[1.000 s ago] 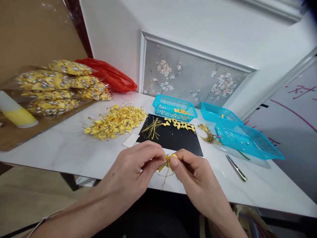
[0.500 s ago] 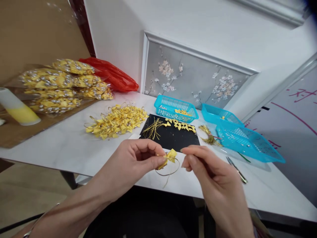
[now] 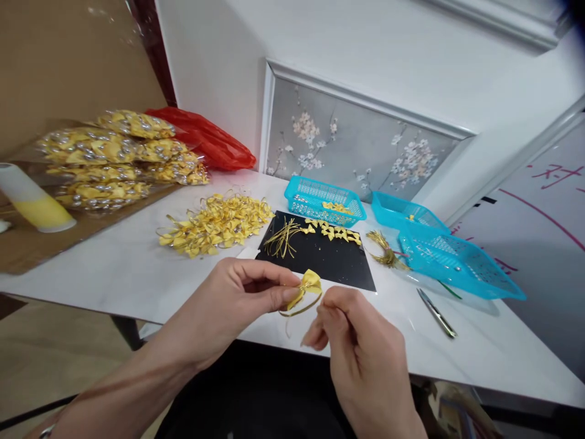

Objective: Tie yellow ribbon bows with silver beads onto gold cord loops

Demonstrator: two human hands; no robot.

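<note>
My left hand [image 3: 256, 292] pinches a small yellow ribbon bow [image 3: 311, 280] between thumb and fingertips, above the front of the white table. From the bow a thin gold cord [image 3: 301, 311] curves in a loop, and a loose end hangs below. Close to the right side of that loop, my right hand [image 3: 351, 329] is closed, with thumb against curled fingers; what lies inside the pinch is hidden. Behind both hands, a black board [image 3: 320, 262] carries several cut gold cords [image 3: 283, 239] and rows of yellow bows [image 3: 333, 231].
Left of the board lies a heap of corded bows [image 3: 219, 224], with bagged bows [image 3: 100, 149] beyond. Blue baskets [image 3: 324, 194] stand at the back and right [image 3: 466, 265]. A cord bundle [image 3: 388, 257] and small metal snips or a knife [image 3: 436, 314] lie at right.
My right hand has come left and down, its fingers curling more tightly beside the cord loop. My left hand has shifted slightly left with the bow, which is turned a little.
</note>
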